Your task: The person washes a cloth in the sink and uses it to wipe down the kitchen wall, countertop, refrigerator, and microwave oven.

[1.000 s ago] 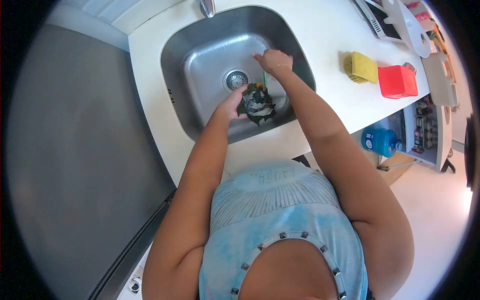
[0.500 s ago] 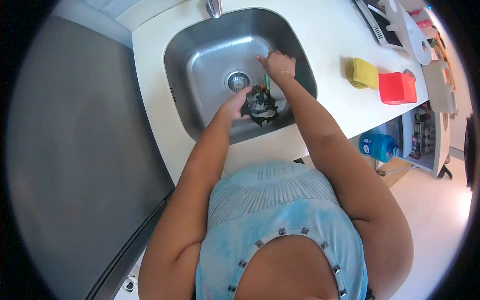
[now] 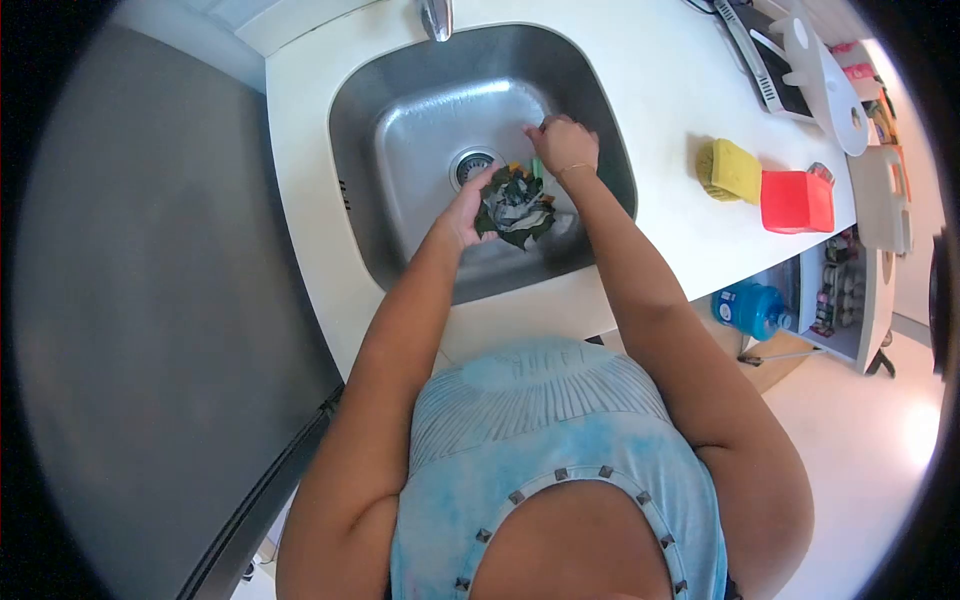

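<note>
A dark green and grey leafy object (image 3: 517,207) with small orange bits is over the lower part of the steel sink (image 3: 415,130). My left hand (image 3: 467,210) grips it from its left side. Just above and to the right of it, my right hand (image 3: 566,146) is closed around the upper end of a thin green stick (image 3: 537,168), whose lower end reaches the leafy object. The drain (image 3: 474,166) shows partly, just above my left hand.
A faucet (image 3: 437,18) overhangs the sink's top edge. On the white counter (image 3: 660,100) to the right are a yellow sponge (image 3: 730,170) and a red container (image 3: 797,201). A blue water bottle (image 3: 750,309) stands below the counter, and a dark grey panel (image 3: 160,300) fills the left.
The view has shifted a little, so the sponge and red container appear lower. My right hand has moved slightly down and right; my left hand still holds the leafy object.
</note>
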`<action>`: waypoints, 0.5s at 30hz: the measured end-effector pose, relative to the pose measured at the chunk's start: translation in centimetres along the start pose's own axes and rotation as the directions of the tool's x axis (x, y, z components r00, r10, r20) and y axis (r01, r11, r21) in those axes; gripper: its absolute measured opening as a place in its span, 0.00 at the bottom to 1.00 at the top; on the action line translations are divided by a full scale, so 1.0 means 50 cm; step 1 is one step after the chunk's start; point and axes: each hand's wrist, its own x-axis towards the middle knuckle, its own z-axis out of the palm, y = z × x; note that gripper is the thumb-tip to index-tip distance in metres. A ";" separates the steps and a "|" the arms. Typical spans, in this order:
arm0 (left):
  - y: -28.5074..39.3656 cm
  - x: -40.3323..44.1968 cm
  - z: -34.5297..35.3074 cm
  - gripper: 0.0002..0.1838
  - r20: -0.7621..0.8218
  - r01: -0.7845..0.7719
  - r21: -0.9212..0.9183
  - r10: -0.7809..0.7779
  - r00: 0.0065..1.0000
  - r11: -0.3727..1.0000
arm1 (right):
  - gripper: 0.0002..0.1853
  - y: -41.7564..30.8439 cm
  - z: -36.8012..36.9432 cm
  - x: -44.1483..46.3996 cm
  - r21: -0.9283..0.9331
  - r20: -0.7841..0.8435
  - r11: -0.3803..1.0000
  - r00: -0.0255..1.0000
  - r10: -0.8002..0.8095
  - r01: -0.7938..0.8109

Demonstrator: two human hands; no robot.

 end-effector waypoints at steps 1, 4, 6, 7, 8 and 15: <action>0.010 -0.017 0.019 0.21 -0.024 -0.016 -0.006 0.015 1.000 1.000 | 0.23 0.007 0.012 0.004 -0.003 -0.008 1.000 1.000 -0.010 0.010; -0.025 0.061 -0.010 0.17 0.090 -0.395 0.025 0.392 0.916 0.918 | 0.20 0.004 0.018 0.013 -0.069 0.007 0.996 0.998 -0.059 0.059; 0.002 0.087 -0.025 0.16 -0.004 -0.453 -0.013 0.453 0.891 0.891 | 0.20 -0.001 -0.004 0.011 -0.116 0.026 0.989 0.996 -0.085 0.087; 0.004 0.092 -0.032 0.15 -0.117 -0.473 -0.051 0.465 0.878 0.880 | 0.20 -0.004 -0.009 0.011 -0.154 0.083 0.983 0.993 -0.084 0.096; 0.008 0.097 -0.038 0.17 -0.160 -0.526 -0.070 0.511 0.844 0.847 | 0.20 -0.012 -0.018 0.023 -0.163 0.075 0.981 0.992 -0.097 0.108; 0.103 0.052 -0.036 0.21 -0.275 -0.475 -0.241 0.410 0.870 0.846 | 0.21 -0.176 -0.069 0.140 0.928 0.157 0.368 0.952 -0.262 -0.052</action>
